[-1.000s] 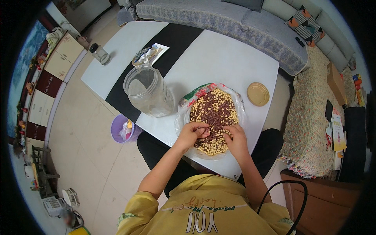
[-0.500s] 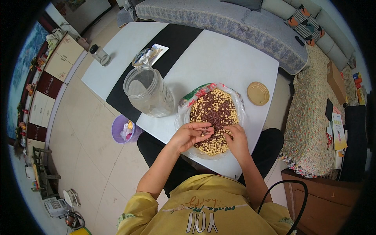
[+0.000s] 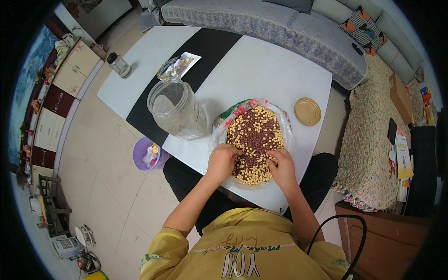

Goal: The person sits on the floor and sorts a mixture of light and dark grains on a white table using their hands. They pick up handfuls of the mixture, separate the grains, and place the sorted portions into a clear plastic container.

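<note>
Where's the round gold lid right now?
In the head view, the lid lies on the right side of the table, just right of the bag of beans.

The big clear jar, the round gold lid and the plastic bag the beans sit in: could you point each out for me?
Clear jar [image 3: 184, 122]: head view, on its side wall.
Gold lid [image 3: 307, 112]: head view, middle of its flat face.
Plastic bag [image 3: 239, 112]: head view, its red printed far rim.

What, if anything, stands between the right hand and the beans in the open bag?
Nothing visible stands in the way: the right hand is already at the beans, and the bag lies open around them.
</note>
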Demonstrator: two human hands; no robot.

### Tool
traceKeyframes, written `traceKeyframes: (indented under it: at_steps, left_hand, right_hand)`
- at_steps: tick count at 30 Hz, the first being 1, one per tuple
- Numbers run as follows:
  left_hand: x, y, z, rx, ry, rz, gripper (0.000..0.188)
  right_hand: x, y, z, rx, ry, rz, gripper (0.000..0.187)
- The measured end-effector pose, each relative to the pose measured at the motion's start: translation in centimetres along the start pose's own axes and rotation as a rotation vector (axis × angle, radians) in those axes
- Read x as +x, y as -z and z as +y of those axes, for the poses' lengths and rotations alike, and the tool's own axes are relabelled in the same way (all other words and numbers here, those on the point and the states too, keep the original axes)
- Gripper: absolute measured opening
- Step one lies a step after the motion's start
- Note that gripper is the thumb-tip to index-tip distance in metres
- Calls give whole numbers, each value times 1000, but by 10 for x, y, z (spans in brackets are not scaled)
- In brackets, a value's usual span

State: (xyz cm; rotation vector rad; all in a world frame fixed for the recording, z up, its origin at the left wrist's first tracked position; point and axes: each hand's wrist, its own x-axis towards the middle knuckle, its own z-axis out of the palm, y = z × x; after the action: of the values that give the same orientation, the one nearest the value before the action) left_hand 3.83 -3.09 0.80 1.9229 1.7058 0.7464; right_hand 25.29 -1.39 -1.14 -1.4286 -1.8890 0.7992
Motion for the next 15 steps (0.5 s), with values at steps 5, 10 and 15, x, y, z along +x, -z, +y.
traceKeyframes:
  at_steps: [5, 10, 15]
  left_hand:
    - [-3, -6, 1, 154, -90, -69, 10]
    - [-2, -4, 5, 81, -26, -27, 7]
    - [2, 7, 11, -15, 202, -54, 7]
  right_hand:
    - [-1, 1, -3, -34, 32, 14, 19]
    - [-1, 3, -6, -39, 28, 11, 18]
    - [-1, 5, -5, -35, 27, 15, 18]
